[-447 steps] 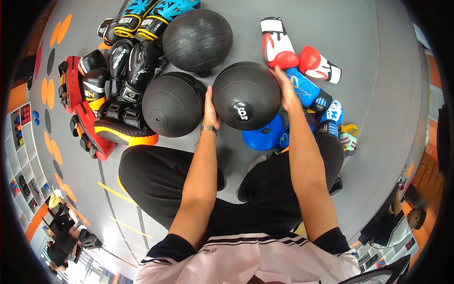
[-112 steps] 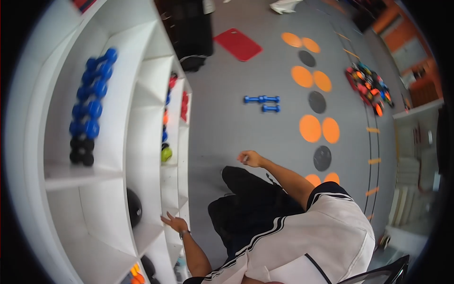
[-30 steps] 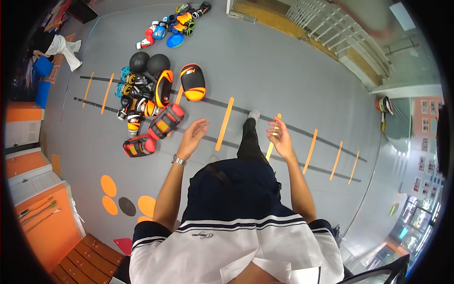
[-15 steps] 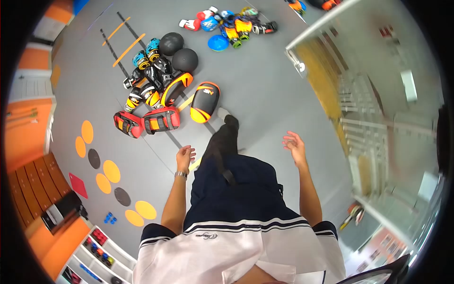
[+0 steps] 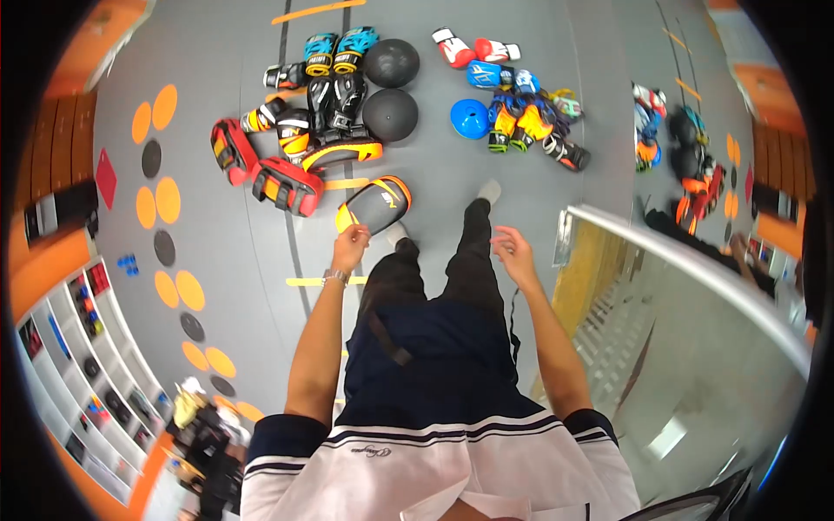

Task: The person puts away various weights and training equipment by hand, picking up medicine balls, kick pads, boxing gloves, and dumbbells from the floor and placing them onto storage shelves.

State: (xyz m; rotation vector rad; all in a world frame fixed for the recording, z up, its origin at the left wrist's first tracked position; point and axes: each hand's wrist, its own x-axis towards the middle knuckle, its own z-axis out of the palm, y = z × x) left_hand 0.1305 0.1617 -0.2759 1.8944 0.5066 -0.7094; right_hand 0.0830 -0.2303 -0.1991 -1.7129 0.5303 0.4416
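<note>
My left hand (image 5: 350,249) hangs in the air with loosely bent fingers, a metal watch on its wrist. In view it overlaps the near edge of a black and orange strike pad (image 5: 382,202) on the floor; I see no grip on it. My right hand (image 5: 514,253) is off to the right of my legs, fingers loosely apart and holding nothing. Beyond the strike pad lie two red and black kick pads (image 5: 289,187), a curved orange and black pad (image 5: 343,154), black boxing gloves (image 5: 334,102), teal gloves (image 5: 337,54) and two black balls (image 5: 390,115).
A second heap ahead holds red and white gloves (image 5: 476,48), blue gloves (image 5: 493,75) and a blue disc (image 5: 470,118). A glass panel with a white edge (image 5: 686,269) stands close on my right. Shelves (image 5: 104,347) and orange floor dots (image 5: 168,200) are to the left.
My view has turned right and moved nearer the gear. My legs have stepped forward, with both feet now visible. Both hands have come closer to my body's middle, still holding nothing.
</note>
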